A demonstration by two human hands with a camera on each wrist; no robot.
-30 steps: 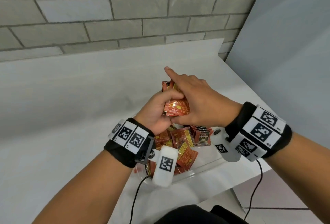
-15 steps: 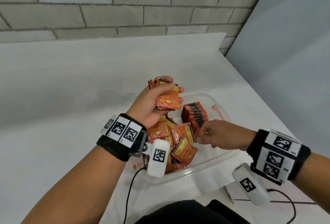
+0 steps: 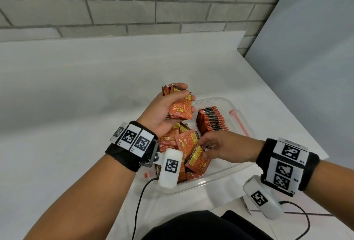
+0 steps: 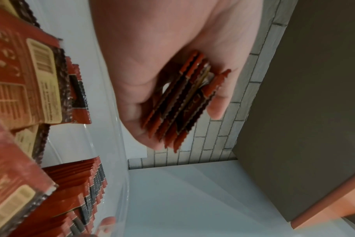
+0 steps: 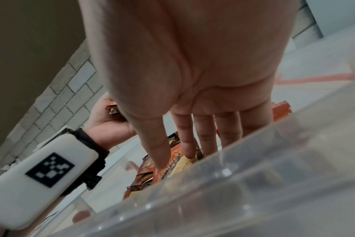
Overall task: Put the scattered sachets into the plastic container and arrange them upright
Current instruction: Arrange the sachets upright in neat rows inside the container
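The left hand grips a squared stack of sachets above the far-left rim of the plastic container, apparently collected for standing on edge. The right hand, fingers extended, touches a loose sachet in the near heap. An upright row already fills the far-right corner.

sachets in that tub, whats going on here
A person is sorting sachets into a clear plastic container. The left hand grips a small stack of sachets above it. The right hand reaches into the loose pile, fingers on one sachet. A row of upright sachets already stands at the far end.
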